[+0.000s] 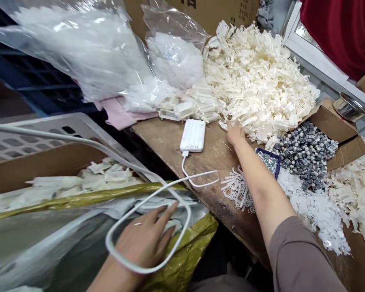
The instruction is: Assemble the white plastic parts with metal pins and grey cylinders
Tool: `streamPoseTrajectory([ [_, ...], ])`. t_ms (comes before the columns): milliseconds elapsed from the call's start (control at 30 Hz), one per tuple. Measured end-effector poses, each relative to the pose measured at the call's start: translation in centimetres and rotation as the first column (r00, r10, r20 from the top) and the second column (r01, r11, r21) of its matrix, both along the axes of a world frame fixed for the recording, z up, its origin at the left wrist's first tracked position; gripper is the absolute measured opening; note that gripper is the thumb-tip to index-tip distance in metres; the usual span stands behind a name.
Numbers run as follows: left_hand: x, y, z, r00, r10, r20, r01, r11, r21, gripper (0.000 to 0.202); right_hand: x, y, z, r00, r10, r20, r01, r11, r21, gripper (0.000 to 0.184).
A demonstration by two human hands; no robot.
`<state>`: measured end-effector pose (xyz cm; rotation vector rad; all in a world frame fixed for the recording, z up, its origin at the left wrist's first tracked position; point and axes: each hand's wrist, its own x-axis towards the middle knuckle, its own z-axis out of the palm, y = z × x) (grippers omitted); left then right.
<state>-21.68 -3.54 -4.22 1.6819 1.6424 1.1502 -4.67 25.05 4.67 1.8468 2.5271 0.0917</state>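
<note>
My left hand (147, 239) hangs over the mouth of a yellow-and-white woven sack (197, 239), fingers stretched and apart, a ring on one. A loop of white cable (187, 227) passes in front of this hand. Pale pieces show behind the fingertips, too unclear to name. Out at the near edge of a big heap of cream plastic parts (261, 81) is my right hand (235, 133). Its fingers reach out and touch the parts, looking open, though the tips are partly lost among them. To its left lies a white power bank (192, 136) with the cable plugged in.
Thin white plastic pieces (237, 188) and a blue tray of metal pins (269, 162) lie by my right forearm. Beyond are small grey parts (307, 150) at a cardboard box (346, 150), and a metal bowl (349, 106). Clear bags (88, 52) bulge behind a white crate (79, 121).
</note>
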Motion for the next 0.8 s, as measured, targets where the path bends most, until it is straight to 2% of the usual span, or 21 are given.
streamPoseTrajectory([
  [33,1.0,-0.1,1.1,0.999,-0.003,-0.043,0.004,1.000,0.023,0.031,-0.3,-0.1,0.0,1.000,-0.007,0.019,0.008,1.000,-0.014,0.041],
  [100,3.5,-0.2,3.4,0.998,-0.059,0.029,0.059,0.998,0.002,0.033,0.0,-0.5,0.1,0.999,0.020,0.032,-0.019,1.000,-0.018,0.038],
  [133,4.8,-0.1,4.4,0.989,-0.114,0.092,0.119,0.992,-0.045,0.030,0.4,-0.9,0.2,0.998,0.043,0.042,-0.042,0.999,-0.019,0.036],
  [167,6.0,0.0,5.3,0.964,-0.208,0.165,0.226,0.969,-0.101,0.028,1.0,-1.4,0.3,0.996,0.068,0.055,-0.066,0.998,-0.023,0.033],
  [267,9.2,1.1,6.6,0.882,-0.273,0.384,0.358,0.918,-0.169,0.026,3.4,-3.3,1.1,0.989,0.121,0.084,-0.119,0.993,-0.027,0.028],
  [367,11.3,3.0,6.4,0.776,-0.184,0.604,0.383,0.898,-0.217,0.037,5.9,-6.7,2.1,0.989,0.134,0.060,-0.138,0.989,0.062,0.029],
  [467,12.7,4.9,6.2,0.613,-0.031,0.790,0.354,0.904,-0.239,0.059,7.8,-12.7,2.3,0.981,0.196,0.005,-0.194,0.969,0.152,0.030],
  [567,13.6,5.8,6.1,0.456,0.104,0.884,0.309,0.913,-0.267,0.063,9.3,-19.6,1.4,0.933,0.351,-0.083,-0.341,0.933,0.112,0.027],
  [633,14.1,5.9,6.1,0.421,0.147,0.895,0.310,0.904,-0.295,0.059,11.0,-22.5,0.9,0.877,0.404,-0.260,-0.390,0.915,0.102,0.024],
  [667,14.3,5.7,6.2,0.422,0.146,0.895,0.344,0.888,-0.307,0.057,12.0,-23.0,0.7,0.863,0.360,-0.354,-0.345,0.932,0.107,0.024],
  [733,15.0,5.2,6.2,0.425,0.114,0.898,0.470,0.820,-0.326,0.058,14.3,-22.1,0.7,0.877,0.158,-0.453,-0.131,0.987,0.091,0.026],
  [800,15.8,4.4,6.2,0.416,0.075,0.906,0.609,0.717,-0.339,0.060,16.1,-19.5,0.7,0.922,-0.040,-0.385,0.063,0.997,0.046,0.024],
])
